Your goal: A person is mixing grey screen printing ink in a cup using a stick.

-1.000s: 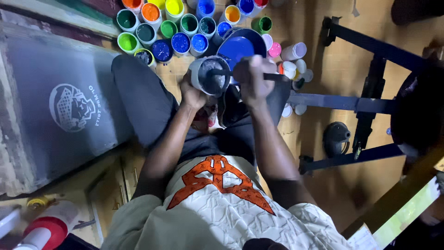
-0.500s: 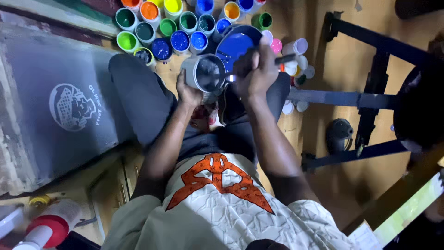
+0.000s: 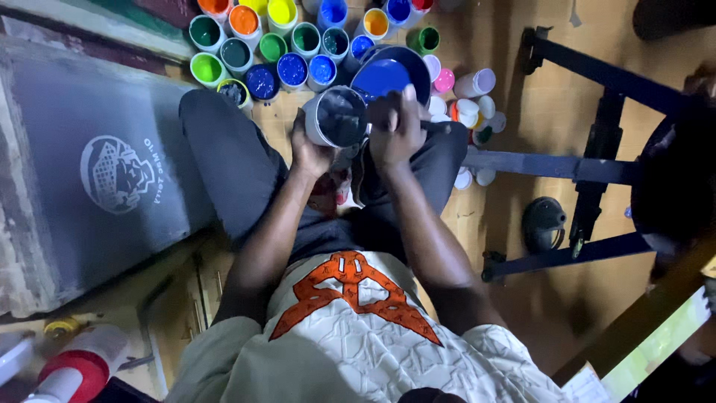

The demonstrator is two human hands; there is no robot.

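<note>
At the far left of the scene a grey printing screen [image 3: 97,179] with a pale round design lies flat on the floor, its right edge just beside the person's left knee. Any paint that drops off to that side would land on the mesh and spoil it.

The left hand [image 3: 309,153] is clamped around the wall of a grey paint tub [image 3: 337,117], held in the air above the lap and tilted so that its open mouth faces the camera. The dark paint inside sits close to the rim; tipped a little further, it could run over the edge onto the dark trousers [image 3: 239,172] or the floor.

The right hand [image 3: 395,130] is closed in a fist at the tub's right rim, seemingly around a stirring tool, though the tool itself is mostly hidden. A hard stir could flick paint outward or twist the tub in the left hand's grip.

Just beyond the hands stands a large blue paint bucket [image 3: 388,75], open, with a cluster of small open paint pots [image 3: 291,45] in green, orange, yellow and blue farther off. Splashes of grey could foul those colours, and an elbow or knee could knock them over.

To the right a dark metal frame [image 3: 589,164] stands well apart.
</note>
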